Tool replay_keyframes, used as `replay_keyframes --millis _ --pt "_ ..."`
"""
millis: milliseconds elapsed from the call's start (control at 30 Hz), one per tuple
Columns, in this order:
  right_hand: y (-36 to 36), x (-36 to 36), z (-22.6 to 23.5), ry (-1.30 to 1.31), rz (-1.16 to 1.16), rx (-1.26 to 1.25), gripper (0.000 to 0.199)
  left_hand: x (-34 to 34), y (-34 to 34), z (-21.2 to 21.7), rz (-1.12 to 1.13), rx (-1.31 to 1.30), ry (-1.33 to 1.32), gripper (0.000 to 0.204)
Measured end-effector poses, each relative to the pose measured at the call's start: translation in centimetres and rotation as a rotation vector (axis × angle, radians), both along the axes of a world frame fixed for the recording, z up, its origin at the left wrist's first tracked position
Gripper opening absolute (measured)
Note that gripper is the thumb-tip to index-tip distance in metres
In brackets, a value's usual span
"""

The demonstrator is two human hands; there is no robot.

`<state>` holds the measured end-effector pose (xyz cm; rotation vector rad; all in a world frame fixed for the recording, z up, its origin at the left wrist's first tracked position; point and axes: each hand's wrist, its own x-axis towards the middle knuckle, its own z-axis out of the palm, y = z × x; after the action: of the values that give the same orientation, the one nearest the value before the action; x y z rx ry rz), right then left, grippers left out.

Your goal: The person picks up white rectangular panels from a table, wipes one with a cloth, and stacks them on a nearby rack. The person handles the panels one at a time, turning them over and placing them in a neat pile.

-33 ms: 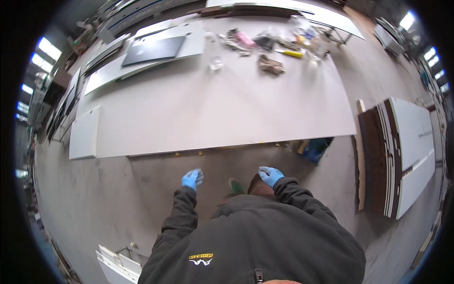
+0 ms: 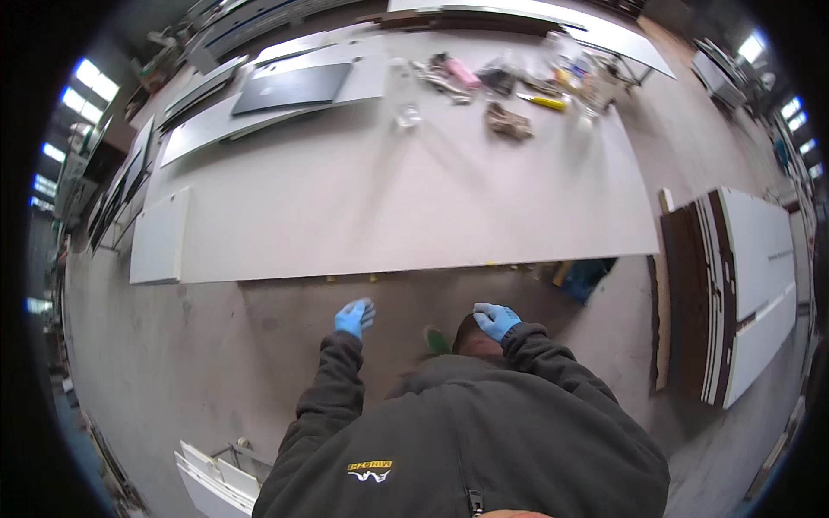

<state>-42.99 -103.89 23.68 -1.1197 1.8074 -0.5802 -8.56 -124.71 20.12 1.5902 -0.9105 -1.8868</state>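
My left hand (image 2: 354, 318), in a blue glove, hangs over the floor in front of the table's near edge. Its fingers are slightly bent and apart, and nothing shows in them. My right hand (image 2: 495, 321), gloved in blue too, is beside my raised leg, its fingers curled together with no object visible; the palm side is hidden. Neither hand touches the wide white tabletop (image 2: 406, 207) ahead. On its far right part lie a yellow-handled tool (image 2: 542, 102), a crumpled brown cloth (image 2: 508, 122) and a pink item (image 2: 462, 73).
A dark panel (image 2: 292, 89) rests on white boards at the table's far left. A smaller white board (image 2: 161, 237) lies at its near left corner. Stacked white and brown panels (image 2: 730, 298) stand on the right. More white boards (image 2: 211, 483) stand at lower left.
The table and the things on it have shifted slightly to the right in the view. My left hand is a little higher; my right hand has hardly moved.
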Motion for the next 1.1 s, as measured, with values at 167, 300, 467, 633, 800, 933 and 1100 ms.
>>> replay_keyframes --millis 167,300,467,633,800,933,1100 --pt "-12.2 3.6 1.8 0.023 0.047 -0.095 0.033 -3.3 -15.1 4.1 0.045 -0.112 0.137 0.035" --pt "-22.3 5.0 -1.1 -0.341 -0.135 -0.031 0.037 -3.8 -25.6 5.2 0.023 -0.116 0.191 0.045" --pt "-38.3 6.2 -2.4 -0.400 -0.178 -0.134 0.044 -0.7 -34.6 6.0 0.039 -0.038 0.144 0.047" --pt "-55.7 5.6 1.4 0.477 0.097 -0.606 0.055 2.4 -42.6 5.8 0.127 0.021 0.158 0.047" --pt "-71.5 4.8 2.9 0.914 0.011 -0.583 0.079 2.6 -50.9 4.6 0.053 0.095 0.192 0.048" --pt "-78.5 5.4 2.6 0.517 -0.357 -0.270 0.084 2.2 -57.5 3.3 -0.015 0.114 0.239 0.052" --pt "-83.1 8.7 1.7 0.829 -0.578 -0.142 0.080 2.0 -66.9 2.5 -0.066 0.186 0.368 0.067"
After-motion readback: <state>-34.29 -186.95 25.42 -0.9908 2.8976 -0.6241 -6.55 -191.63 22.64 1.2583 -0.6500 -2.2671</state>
